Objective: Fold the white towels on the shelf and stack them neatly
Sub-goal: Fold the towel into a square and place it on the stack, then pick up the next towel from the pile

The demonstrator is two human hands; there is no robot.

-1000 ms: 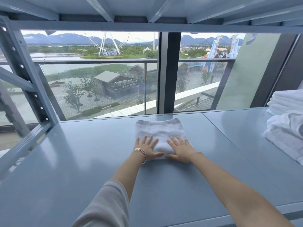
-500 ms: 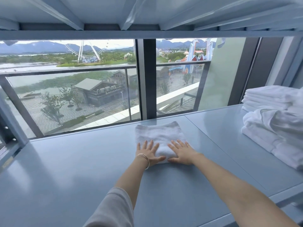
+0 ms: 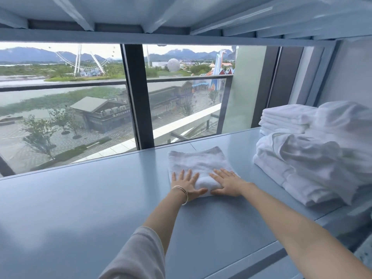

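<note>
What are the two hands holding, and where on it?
Nothing is gripped. The left hand and right hand lie flat, fingers straight, pressing the near edge of the folded white towel.

A single wide-angle head camera looks forward and slightly down along the pale blue metal shelf board (image 3: pixel 84 208), close enough that both forearms stretch away from the lower edge. It faces the tall glass window with its dark frame (image 3: pixel 132 97); the right edge appears blurred.

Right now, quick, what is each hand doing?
Left hand: open, fingers flat, pressing on the folded white terry towel.
Right hand: open, fingers flat, pressing on the same towel.
</note>
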